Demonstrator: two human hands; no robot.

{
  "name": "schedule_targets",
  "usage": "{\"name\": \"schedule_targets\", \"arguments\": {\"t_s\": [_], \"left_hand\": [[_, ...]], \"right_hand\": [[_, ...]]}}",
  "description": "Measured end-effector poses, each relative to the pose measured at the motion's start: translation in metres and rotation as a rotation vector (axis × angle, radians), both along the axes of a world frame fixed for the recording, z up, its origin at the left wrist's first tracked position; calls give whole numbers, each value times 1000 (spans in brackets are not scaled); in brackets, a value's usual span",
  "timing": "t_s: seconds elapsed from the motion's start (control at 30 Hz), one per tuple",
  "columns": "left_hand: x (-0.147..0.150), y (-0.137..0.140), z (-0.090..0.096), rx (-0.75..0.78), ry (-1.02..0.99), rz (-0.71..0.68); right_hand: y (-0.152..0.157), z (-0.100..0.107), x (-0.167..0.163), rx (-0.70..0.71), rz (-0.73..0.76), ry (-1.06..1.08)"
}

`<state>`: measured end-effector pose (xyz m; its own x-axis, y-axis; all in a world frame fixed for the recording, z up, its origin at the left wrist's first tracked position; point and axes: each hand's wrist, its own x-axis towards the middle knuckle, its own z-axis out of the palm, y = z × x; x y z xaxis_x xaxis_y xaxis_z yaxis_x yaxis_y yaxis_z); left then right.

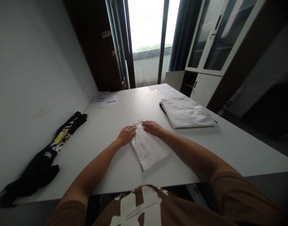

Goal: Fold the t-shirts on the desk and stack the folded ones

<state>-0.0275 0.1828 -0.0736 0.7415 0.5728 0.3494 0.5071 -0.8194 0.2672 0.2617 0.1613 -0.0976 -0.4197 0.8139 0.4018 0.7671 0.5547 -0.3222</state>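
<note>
A folded white garment (pixel 152 150) lies on the white table in front of me, one corner pointing toward my body. My left hand (pixel 127 135) rests on its far left part, fingers stretched over the cloth. Flat on the far right part lies my right hand (pixel 152 127), its fingers reaching inward toward the left hand. A narrow strip of cloth shows between the two hands. The cloth under the palms is hidden.
A stack of folded white cloth (pixel 187 113) with a dark edge beneath sits at the right. Along the left wall lies a crumpled black garment (pixel 44 160) with yellow and white print. Papers (pixel 107 99) lie at the far left of the table (pixel 132 105); a cabinet (pixel 207 88) stands behind.
</note>
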Motion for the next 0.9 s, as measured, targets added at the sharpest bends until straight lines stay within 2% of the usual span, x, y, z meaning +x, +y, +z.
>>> {"name": "schedule_targets", "arguments": {"t_s": [0.9], "left_hand": [[0,0,0,1,-4,3]], "right_hand": [[-1,1,-2,-11,-7,20]]}}
